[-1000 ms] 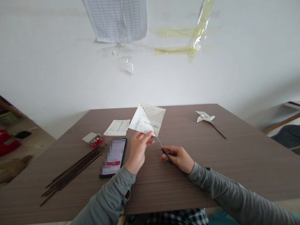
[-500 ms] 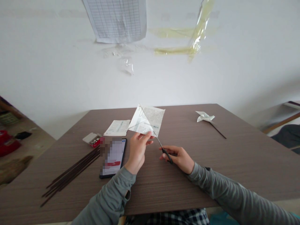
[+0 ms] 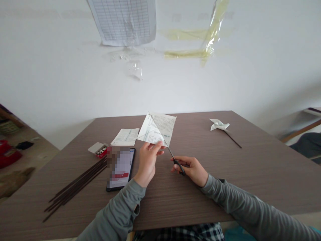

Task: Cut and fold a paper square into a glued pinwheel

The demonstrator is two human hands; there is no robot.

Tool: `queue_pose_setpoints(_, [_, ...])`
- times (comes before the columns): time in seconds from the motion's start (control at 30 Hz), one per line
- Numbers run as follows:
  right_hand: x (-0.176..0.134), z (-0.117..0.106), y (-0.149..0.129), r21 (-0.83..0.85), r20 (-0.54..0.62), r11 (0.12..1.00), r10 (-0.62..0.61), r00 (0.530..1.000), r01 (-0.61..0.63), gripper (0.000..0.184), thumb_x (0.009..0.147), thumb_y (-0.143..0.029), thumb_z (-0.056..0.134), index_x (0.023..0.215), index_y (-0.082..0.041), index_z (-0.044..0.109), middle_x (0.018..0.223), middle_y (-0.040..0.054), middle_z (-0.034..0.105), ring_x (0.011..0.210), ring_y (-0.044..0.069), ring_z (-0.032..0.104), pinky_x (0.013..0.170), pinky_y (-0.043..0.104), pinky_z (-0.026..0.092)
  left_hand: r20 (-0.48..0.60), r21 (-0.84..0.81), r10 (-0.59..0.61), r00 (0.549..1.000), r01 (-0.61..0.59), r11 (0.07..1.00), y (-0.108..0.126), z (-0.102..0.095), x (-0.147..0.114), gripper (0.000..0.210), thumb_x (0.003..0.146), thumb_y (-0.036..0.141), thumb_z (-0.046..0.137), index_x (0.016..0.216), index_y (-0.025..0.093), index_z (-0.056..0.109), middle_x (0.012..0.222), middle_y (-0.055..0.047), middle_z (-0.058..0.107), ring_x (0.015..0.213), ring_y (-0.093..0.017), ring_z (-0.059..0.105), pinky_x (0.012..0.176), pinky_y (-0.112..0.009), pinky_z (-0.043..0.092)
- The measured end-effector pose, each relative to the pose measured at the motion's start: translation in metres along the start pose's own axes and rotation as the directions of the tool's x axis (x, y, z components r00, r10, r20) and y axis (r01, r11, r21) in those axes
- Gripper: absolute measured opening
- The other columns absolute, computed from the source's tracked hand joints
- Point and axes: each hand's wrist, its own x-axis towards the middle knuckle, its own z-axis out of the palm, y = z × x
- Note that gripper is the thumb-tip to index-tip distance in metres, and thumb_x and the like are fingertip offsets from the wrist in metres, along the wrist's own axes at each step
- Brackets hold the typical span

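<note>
My left hand (image 3: pixel 149 159) pinches the lower edge of a square of printed paper (image 3: pixel 160 129), thumb on top and fingers beneath, holding it up over the table. Diagonal lines cross the sheet, and one side looks lighter than the other. Wrapped round the black handles of a pair of scissors (image 3: pixel 178 166) is my right hand (image 3: pixel 192 169). The scissor blades point up and left and meet the paper's lower right corner, close to my left thumb. How far the blades part cannot be made out.
Left on the brown table (image 3: pixel 225 194) are a stack of printed paper squares (image 3: pixel 124 137), a small red-and-white box (image 3: pixel 99 149) of little items, a phone (image 3: pixel 121 169) and several thin dark sticks (image 3: pixel 77 180). A paper pinwheel (image 3: pixel 219 125) on a stick lies at the right.
</note>
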Motion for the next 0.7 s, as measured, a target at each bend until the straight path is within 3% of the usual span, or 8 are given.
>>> queue_pose_setpoints(0.3, [0.0022,-0.0020,0.0049,0.027,0.014,1.000,-0.007,1.000,0.006,0.088,0.077,-0.088,0.113,0.128,-0.019,0.100,0.097,0.0156,0.095,0.078,0.029,0.071,0.079,0.048,0.068,0.007,0.005,-0.021,1.000,0.021,1.000,0.0021,0.0036,-0.0016,0.057,0.057,0.049,0.120,0.094,0.021,0.086,0.096,-0.007,0.095,0.081,-0.025,0.090,0.068,-0.031,0.067])
queue_pose_setpoints(0.47, [0.0032,-0.0022,0.0090,0.021,0.018,1.000,-0.009,1.000,0.009,0.093,0.077,-0.095,0.110,0.130,-0.019,0.099,0.096,0.0120,0.094,0.077,0.026,0.072,0.076,0.043,0.068,-0.001,0.004,-0.022,1.000,0.022,1.000,0.0007,0.0058,-0.0030,0.055,0.057,0.047,0.118,0.095,0.021,0.086,0.097,-0.007,0.095,0.081,-0.025,0.090,0.068,-0.030,0.066])
queue_pose_setpoints(0.7, [-0.0020,-0.0012,0.0011,0.008,-0.008,0.999,-0.032,0.999,0.032,0.080,0.082,-0.089,0.111,0.122,-0.021,0.101,0.093,0.0171,0.096,0.075,0.032,0.076,0.075,0.049,0.069,-0.003,0.011,-0.029,1.000,0.029,1.000,0.0008,0.0056,-0.0026,0.051,0.059,0.044,0.114,0.096,0.021,0.087,0.099,-0.008,0.096,0.082,-0.025,0.090,0.068,-0.030,0.066])
